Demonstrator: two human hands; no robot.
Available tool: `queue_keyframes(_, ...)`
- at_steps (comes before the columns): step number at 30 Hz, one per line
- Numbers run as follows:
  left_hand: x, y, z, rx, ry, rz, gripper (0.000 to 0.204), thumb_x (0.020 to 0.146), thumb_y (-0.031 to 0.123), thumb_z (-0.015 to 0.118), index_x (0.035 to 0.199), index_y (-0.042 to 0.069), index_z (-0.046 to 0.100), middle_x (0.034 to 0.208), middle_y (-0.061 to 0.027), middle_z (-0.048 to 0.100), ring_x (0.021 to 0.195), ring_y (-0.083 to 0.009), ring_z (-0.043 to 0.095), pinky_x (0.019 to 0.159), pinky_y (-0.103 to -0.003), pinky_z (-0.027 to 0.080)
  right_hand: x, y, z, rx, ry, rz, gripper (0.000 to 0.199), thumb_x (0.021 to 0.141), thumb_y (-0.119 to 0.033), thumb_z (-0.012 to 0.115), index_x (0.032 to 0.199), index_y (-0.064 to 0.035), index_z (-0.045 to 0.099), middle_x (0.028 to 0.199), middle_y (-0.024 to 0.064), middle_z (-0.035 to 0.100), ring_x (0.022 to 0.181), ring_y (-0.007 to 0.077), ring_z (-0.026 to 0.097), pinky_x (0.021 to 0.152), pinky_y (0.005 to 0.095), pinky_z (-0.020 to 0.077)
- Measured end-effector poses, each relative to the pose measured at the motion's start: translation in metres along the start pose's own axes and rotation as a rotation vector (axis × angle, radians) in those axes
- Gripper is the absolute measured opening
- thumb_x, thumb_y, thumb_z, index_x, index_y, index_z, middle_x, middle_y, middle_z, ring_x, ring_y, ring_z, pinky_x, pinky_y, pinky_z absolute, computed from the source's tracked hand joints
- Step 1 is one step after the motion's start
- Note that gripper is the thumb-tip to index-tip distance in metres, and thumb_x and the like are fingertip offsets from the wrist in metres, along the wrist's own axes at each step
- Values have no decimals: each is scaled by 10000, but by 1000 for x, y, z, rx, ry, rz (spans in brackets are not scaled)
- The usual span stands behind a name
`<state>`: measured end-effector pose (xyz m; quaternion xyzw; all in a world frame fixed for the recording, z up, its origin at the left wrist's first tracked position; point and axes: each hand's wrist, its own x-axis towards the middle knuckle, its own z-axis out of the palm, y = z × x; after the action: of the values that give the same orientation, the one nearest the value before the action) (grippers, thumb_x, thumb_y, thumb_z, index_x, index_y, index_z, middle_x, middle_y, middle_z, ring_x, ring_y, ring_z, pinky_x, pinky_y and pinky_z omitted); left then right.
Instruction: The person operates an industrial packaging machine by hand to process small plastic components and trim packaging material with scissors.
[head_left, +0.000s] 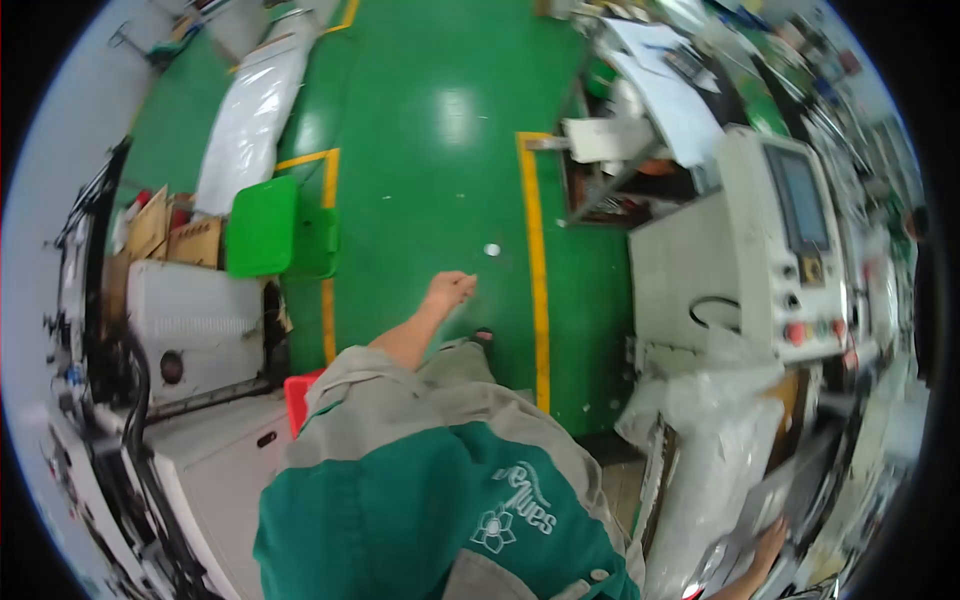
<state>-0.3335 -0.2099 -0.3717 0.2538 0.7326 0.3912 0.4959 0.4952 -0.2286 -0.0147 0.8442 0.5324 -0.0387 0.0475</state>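
My left hand (pixel 452 288) hangs over the green floor in front of my body, the arm bent and its fingers curled together. Whether anything small sits inside them is hidden. Down at the lower right, my right hand (pixel 768 548) is beside a grey flat panel (pixel 785 490). That area is smeared, so I cannot make out whether the fingers grip the panel or only lie against it. Past my left hand, a small white round spot (pixel 492 250) shows on the floor. One dark shoe tip (pixel 483 335) shows below that hand.
Yellow lines (pixel 537 270) edge the green walkway (pixel 430 180). On the left are a lidded green bin (pixel 270 230), a white machine housing (pixel 190 315) and a red container (pixel 300 400). Rightward are a control cabinet (pixel 690 260) with buttons, a paper-covered table (pixel 670 105) and clear plastic sheeting (pixel 700 400).
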Motion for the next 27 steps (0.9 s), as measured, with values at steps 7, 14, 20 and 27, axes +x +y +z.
queue_keyframes(7,-31,-46,-137,290,544,-90,436,867,466,526,754,74,680,671,-73,659,625,-185,632,640,-336,497,12,-273,-78,-446,-26,-540,366,954,-230,451,1233,-14,547,1121,230,623,1072,340,590,893,395,455)
queue_keyframes(14,-102,-185,-207,-148,731,-398,267,775,299,620,655,63,658,589,-48,619,568,-133,587,575,-315,477,-91,-542,-85,69,-122,-907,414,903,-159,569,1290,-19,521,1231,198,574,1132,311,538,966,363,389)
queue_keyframes(20,-108,-249,-254,781,361,-525,141,773,60,599,635,66,629,567,-32,567,447,-145,500,400,-287,361,-104,-670,-8,-33,-476,-1102,466,878,-269,604,1285,-55,534,1077,209,641,1003,319,619,877,368,462)
queue_keyframes(27,-95,-217,-347,-356,1197,-688,199,755,5,603,954,20,602,878,-149,641,792,-248,621,699,-343,482,-113,-814,177,-364,-784,-1031,521,895,-301,590,1286,29,496,1228,202,580,1113,295,572,914,344,448)
